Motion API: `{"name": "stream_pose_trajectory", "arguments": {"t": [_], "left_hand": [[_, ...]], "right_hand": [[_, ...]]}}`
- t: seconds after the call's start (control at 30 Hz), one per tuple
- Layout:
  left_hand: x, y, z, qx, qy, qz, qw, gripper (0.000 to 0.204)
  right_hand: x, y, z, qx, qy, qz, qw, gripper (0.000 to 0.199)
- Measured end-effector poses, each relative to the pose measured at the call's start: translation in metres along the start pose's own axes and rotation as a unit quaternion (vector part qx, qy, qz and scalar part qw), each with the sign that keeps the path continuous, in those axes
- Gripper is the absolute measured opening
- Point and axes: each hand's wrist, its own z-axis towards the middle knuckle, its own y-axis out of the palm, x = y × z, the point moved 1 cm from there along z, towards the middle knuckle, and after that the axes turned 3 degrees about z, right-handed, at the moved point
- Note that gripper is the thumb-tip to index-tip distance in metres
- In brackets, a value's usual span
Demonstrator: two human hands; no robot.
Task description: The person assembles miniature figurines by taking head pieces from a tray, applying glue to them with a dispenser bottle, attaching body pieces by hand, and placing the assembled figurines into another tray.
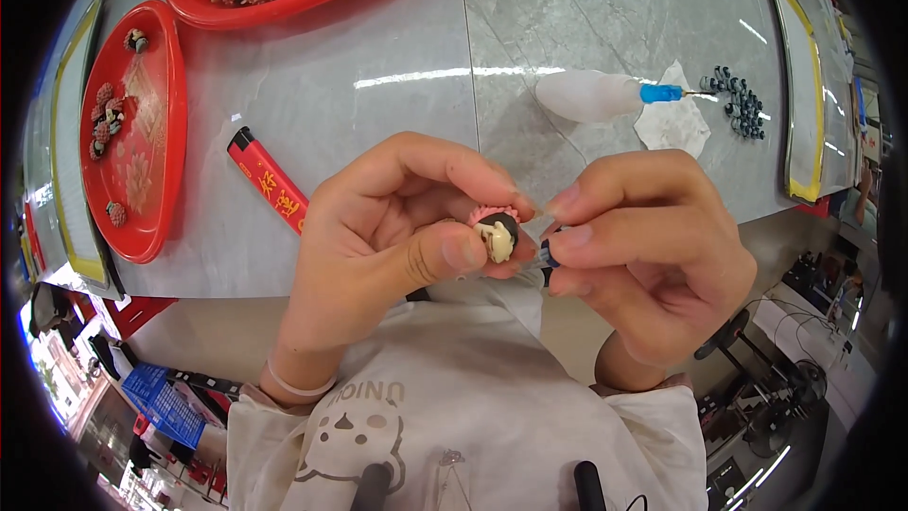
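Note:
My left hand (378,237) pinches a small round figurine (497,235) between thumb and fingertips. It has a bumpy pink back, a black band and a cream front. Close beside it, my right hand (653,251) has its thumb and fingers pressed together on a small dark blue piece (546,253). Something clear and thin shows between the two hands; I cannot make out what it is. Both hands are raised at the near edge of the grey table (416,123).
Far right, a white squeeze bottle (588,95) with a blue needle tip lies on crumpled white paper (673,123), near several small dark beads (744,109). A red stick-shaped object (270,180) lies left. Two red trays (161,237) (312,8) hold similar figurines.

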Motion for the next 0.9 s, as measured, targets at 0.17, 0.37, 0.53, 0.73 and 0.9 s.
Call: {"name": "stream_pose_trajectory", "arguments": {"t": [0.17,0.37,0.53,0.73,0.9], "left_hand": [[-0.001,-0.001,0.001,0.004,-0.001,-0.002,1.0,0.041],[0.0,0.001,0.001,0.014,-0.008,-0.014,1.0,0.04],[-0.002,-0.002,0.0,0.023,-0.001,0.005,1.0,0.039],[-0.001,-0.005,0.0,0.011,0.038,0.039,0.998,0.037],[0.003,-0.004,-0.002,0.016,-0.002,0.001,1.0,0.037]], "right_hand": [[-0.004,0.008,0.001,0.041,0.037,0.012,0.998,0.029],[-0.003,0.005,0.0,0.022,0.002,-0.024,0.999,0.029],[-0.013,0.011,0.0,0.024,-0.014,-0.1,0.995,0.028],[-0.009,0.015,0.002,0.036,-0.041,-0.136,0.989,0.026],[-0.001,0.014,0.003,0.007,-0.038,-0.083,0.996,0.024]]}}
